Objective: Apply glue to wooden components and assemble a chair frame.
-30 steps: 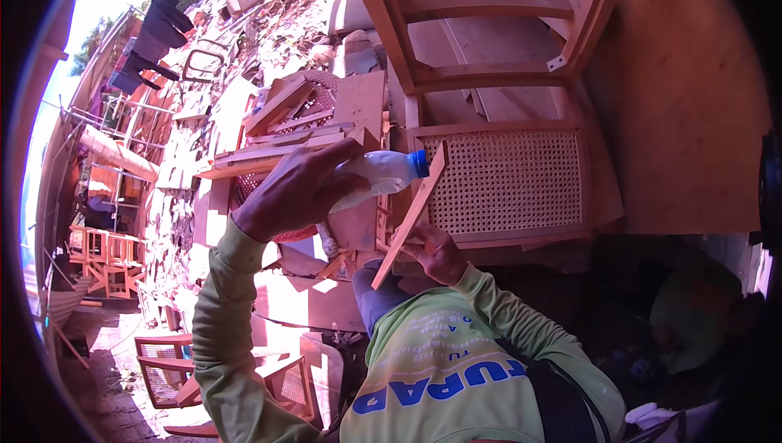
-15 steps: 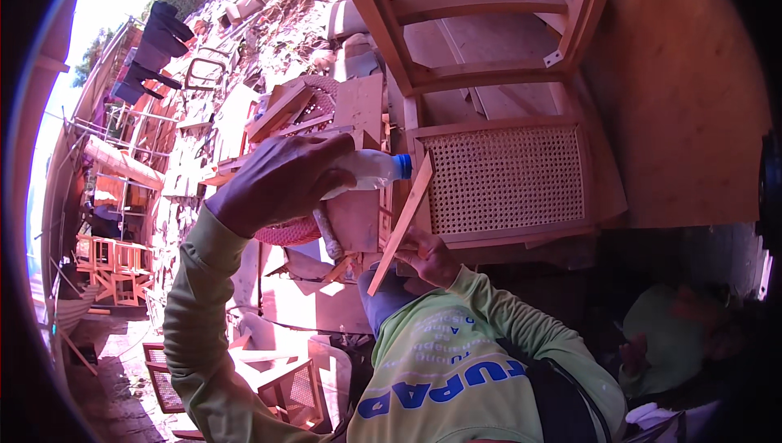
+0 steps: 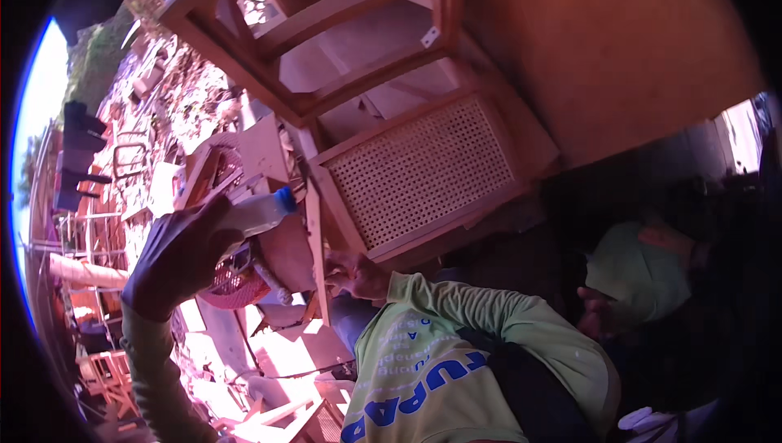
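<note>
While the right hand (image 3: 358, 276), forearm folded across the shirt, grips one wooden strip (image 3: 317, 252) below its middle, the left hand (image 3: 181, 254), arm lifted out to the side, curls its fingers round one bottle (image 3: 254, 217), hiding part of it, with its single blue cap (image 3: 285, 200) toward the strip. That strip stands between the bottle and one cane panel (image 3: 423, 174), beyond which two crossbars (image 3: 350, 11) span a wooden frame (image 3: 244, 76); off to the right shows one co-worker's green sleeve (image 3: 635, 272).

Sunlit, littered ground (image 3: 189, 89) lies beyond the left hand (image 3: 179, 252); a broad brown panel (image 3: 611, 44) spreads beyond the right hand (image 3: 360, 274)
</note>
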